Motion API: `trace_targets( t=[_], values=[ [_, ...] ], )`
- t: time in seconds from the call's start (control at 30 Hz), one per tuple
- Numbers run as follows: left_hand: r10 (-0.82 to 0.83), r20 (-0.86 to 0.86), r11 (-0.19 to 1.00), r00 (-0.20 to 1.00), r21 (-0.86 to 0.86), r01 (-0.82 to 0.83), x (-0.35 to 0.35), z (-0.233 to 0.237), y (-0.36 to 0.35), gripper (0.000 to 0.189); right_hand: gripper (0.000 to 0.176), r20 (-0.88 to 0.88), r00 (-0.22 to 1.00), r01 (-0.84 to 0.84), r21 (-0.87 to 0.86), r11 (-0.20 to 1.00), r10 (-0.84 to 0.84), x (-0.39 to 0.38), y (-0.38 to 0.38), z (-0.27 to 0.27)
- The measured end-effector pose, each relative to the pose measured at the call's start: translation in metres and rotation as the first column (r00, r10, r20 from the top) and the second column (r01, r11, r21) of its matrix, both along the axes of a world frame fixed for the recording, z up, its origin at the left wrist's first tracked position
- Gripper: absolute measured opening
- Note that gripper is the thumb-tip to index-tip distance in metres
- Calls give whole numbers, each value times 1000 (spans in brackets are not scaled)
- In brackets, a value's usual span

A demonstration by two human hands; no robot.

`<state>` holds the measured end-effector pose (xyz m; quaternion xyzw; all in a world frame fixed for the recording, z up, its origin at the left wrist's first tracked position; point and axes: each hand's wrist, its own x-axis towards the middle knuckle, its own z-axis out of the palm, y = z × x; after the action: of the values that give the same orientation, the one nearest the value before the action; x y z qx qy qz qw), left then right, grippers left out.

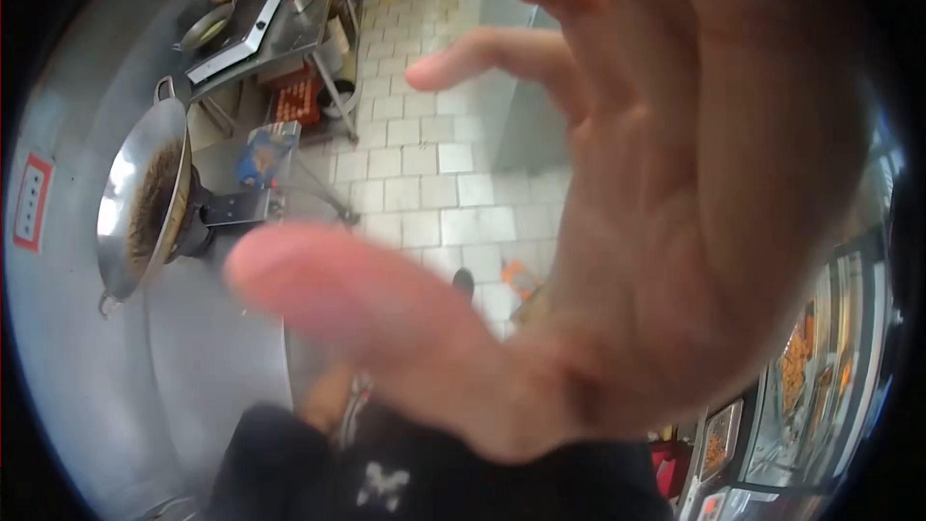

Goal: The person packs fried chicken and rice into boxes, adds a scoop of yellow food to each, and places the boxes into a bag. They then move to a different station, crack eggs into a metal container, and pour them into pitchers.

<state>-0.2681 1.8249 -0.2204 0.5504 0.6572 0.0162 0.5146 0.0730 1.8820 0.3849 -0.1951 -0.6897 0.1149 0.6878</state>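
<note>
left hand (675, 203) sits right at the lens, palm in, fingers spread, holding nothing; that closeness is why it blocks most of the view. right hand (328, 396) is probably the blurred patch low down, can't tell its state. wok (145, 198) is on its burner (207, 217), far left, well apart.

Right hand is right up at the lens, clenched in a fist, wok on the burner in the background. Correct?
Not quite: it is not a fist. The head view shows the right hand open, with fingers and thumb spread, right up at the lens. The rest holds: the wok sits on the burner in the background.
</note>
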Motion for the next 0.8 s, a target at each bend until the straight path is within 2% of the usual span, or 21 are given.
trace_targets(
  t=[0.1,0.17,0.23,0.3,0.33,0.4,0.47,0.5,0.53,0.57,0.6,0.63,0.67,0.7,0.73,0.77,0.8],
  values=[
    [176,22,978,984,-117,-173,-8,18,51,36,65,38,998,-44,-7,999,44,29,106,29],
    [346,103,933,933,-139,-331,-21,26,100,36,65,73,992,-100,12,995,99,13,191,50],
    [568,257,823,782,-182,-538,-20,27,152,37,65,113,978,-180,34,983,175,11,266,76],
    [693,422,704,584,-221,-675,-12,21,200,39,65,150,954,-267,16,964,261,4,338,90],
    [704,514,661,490,-222,-717,-9,7,224,39,65,169,938,-305,-17,952,303,1,377,86],
    [621,681,616,389,-118,-779,9,3,288,35,65,219,903,-353,-116,928,371,1,458,60],
    [518,797,558,311,-39,-829,25,5,359,31,52,57,871,-434,-375,819,487,-5,547,-1],
    [454,767,581,454,132,-804,38,15,401,35,44,2,888,-395,-514,762,461,-6,592,-39],
    [376,712,591,592,308,-746,39,26,454,39,40,-11,924,-318,-582,749,383,-6,641,-96],
    [380,845,660,375,36,-751,35,37,505,47,37,-93,949,-280,-690,668,303,-6,676,-152],
    [487,651,691,582,121,-713,45,46,542,51,35,-79,971,-190,-824,534,224,4,694,-206],
    [563,393,734,727,168,-659,60,98,592,56,34,-25,983,-110,-871,480,180,19,717,-280],
    [519,462,734,719,190,-652,59,77,650,61,34,101,984,11,-860,511,148,29,724,-331],
    [481,520,735,706,200,-648,61,53,693,66,34,200,969,126,-906,404,146,48,723,-376],
    [482,510,768,712,145,-623,66,87,733,72,33,350,920,283,-904,321,174,68,719,-413],
    [473,504,798,723,104,-594,72,143,793,79,32,421,894,374,-890,262,153,88,710,-458],
    [473,487,802,734,108,-588,77,167,845,81,32,315,945,300,-942,151,84,112,699,-517]
  ],
)
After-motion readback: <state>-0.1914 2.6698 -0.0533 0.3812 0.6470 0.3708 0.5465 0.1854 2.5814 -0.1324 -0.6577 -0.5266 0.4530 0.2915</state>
